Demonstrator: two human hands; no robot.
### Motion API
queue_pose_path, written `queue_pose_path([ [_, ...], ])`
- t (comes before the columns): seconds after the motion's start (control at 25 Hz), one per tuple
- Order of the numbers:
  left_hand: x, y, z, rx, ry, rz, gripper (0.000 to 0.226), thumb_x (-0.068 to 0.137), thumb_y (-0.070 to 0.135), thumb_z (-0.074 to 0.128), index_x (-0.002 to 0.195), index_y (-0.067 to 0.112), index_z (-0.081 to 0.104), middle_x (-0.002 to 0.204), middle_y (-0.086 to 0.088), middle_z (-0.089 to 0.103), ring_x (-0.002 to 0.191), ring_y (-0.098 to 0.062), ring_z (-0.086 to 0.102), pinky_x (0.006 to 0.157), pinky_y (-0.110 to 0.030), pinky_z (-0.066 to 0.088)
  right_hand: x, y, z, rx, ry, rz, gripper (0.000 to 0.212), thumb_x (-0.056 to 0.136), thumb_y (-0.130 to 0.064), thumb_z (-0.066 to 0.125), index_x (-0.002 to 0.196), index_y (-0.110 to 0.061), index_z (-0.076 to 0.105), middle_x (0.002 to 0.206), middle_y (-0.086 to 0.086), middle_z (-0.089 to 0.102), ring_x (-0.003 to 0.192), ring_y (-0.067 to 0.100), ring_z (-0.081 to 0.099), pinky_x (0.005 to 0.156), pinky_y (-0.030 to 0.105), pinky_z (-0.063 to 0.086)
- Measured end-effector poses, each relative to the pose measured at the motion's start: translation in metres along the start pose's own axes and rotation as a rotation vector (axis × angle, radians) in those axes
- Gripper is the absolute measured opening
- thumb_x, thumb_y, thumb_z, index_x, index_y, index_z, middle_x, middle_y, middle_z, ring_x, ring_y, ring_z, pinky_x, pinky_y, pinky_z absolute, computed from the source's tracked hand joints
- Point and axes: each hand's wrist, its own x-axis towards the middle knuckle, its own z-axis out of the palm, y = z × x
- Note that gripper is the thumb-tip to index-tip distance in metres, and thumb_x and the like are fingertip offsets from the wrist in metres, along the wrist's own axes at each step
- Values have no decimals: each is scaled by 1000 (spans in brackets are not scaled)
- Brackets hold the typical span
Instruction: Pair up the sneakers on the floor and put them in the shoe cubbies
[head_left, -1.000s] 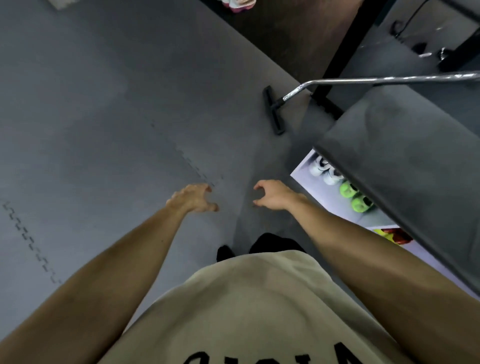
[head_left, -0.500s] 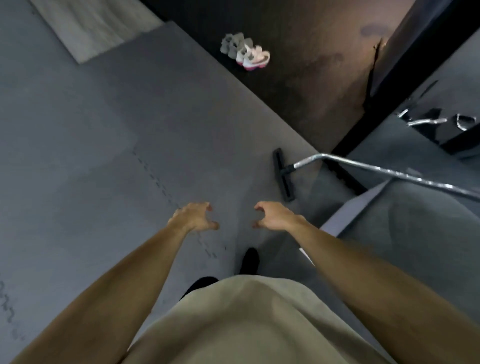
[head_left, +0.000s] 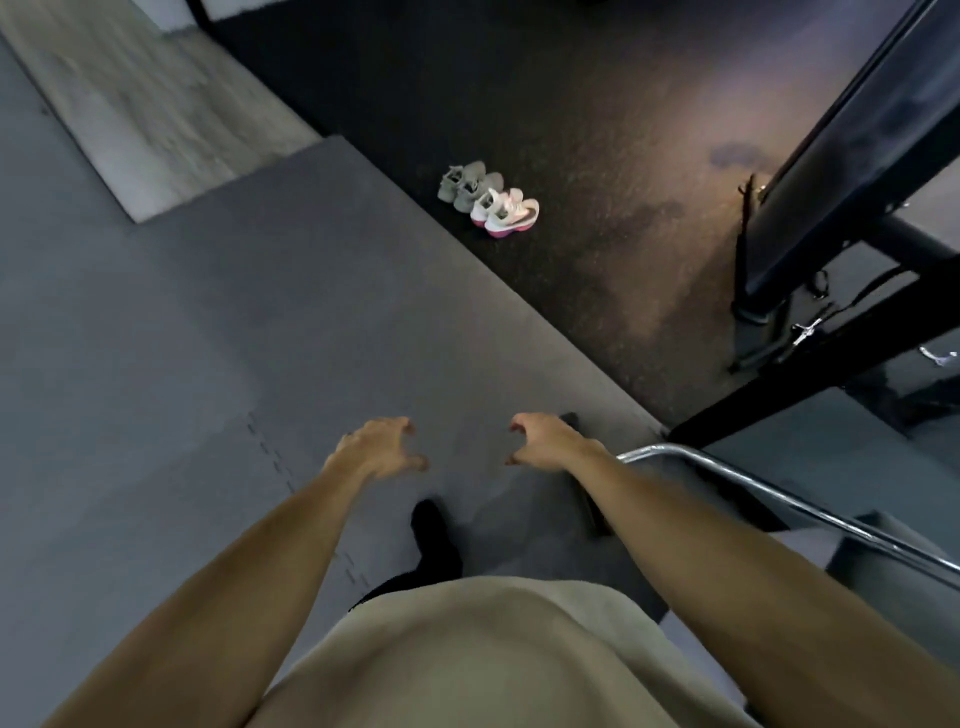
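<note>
A pair of grey sneakers (head_left: 467, 186) and a pair of white sneakers with pink soles (head_left: 506, 212) stand side by side on the dark floor ahead, just past the edge of the grey foam mat (head_left: 208, 338). My left hand (head_left: 382, 451) and my right hand (head_left: 543, 440) are held out in front of me over the mat, fingers loosely curled, and hold nothing. Both hands are far short of the sneakers. The shoe cubbies are out of view.
A chrome bar (head_left: 779, 499) with a black foot runs under my right arm at the right. A black metal frame (head_left: 831, 171) stands at the far right. A pale wood floor strip (head_left: 145, 119) lies at the upper left. My dark shoe (head_left: 431, 535) steps on the mat.
The view has swung up and away from the cubbies with white and green shoes. The two pairs of sneakers on the dark floor came into view and are nearer now. My hands stay empty.
</note>
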Motion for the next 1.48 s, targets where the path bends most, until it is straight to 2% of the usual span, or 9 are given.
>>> queue_pose_path([
  [0.36,142,-11,-199,100,62,118,72,78,57,70,139,27,45,144,-3,45,129,-24,46,102,-44,39,147,-95,-137,72,85,76,69,78,-46,72,138,-23,45,140,7,50,122,27,52,102,44,45],
  [0.6,252,-30,-301,132,40,114,72,78,55,70,139,26,45,142,-2,46,127,-24,48,103,-45,40,265,-148,-211,42,86,60,65,82,-42,71,137,-17,47,138,8,51,123,25,51,104,39,43],
  [0.84,332,-45,-411,111,39,106,68,82,55,68,139,24,46,140,-2,49,122,-23,52,102,-43,39,349,-203,-289,135,111,38,64,81,-38,73,135,-13,51,138,8,51,125,25,50,105,36,41],
  [0.96,382,-46,-461,134,31,128,70,81,56,69,139,25,45,143,-3,46,127,-26,48,103,-47,39,394,-220,-330,181,106,59,64,81,-40,73,135,-15,50,136,7,53,122,24,51,101,34,44],
  [1.16,481,-43,-542,196,11,196,71,80,56,68,139,25,45,141,-3,47,124,-25,50,102,-46,41,470,-250,-387,273,120,105,65,80,-38,74,135,-14,49,133,6,54,118,22,54,90,27,43],
  [1.36,572,-25,-623,270,-33,272,71,81,56,68,139,23,45,140,-3,47,121,-24,52,100,-45,44,528,-274,-448,318,224,183,49,72,-42,74,116,-25,59,123,4,62,104,21,57,92,33,47],
  [1.48,631,1,-662,374,-71,341,70,80,56,69,138,23,46,138,-2,48,121,-23,52,98,-44,45,557,-272,-488,429,292,270,49,79,-33,73,123,-15,58,116,3,60,97,18,54,81,26,41],
])
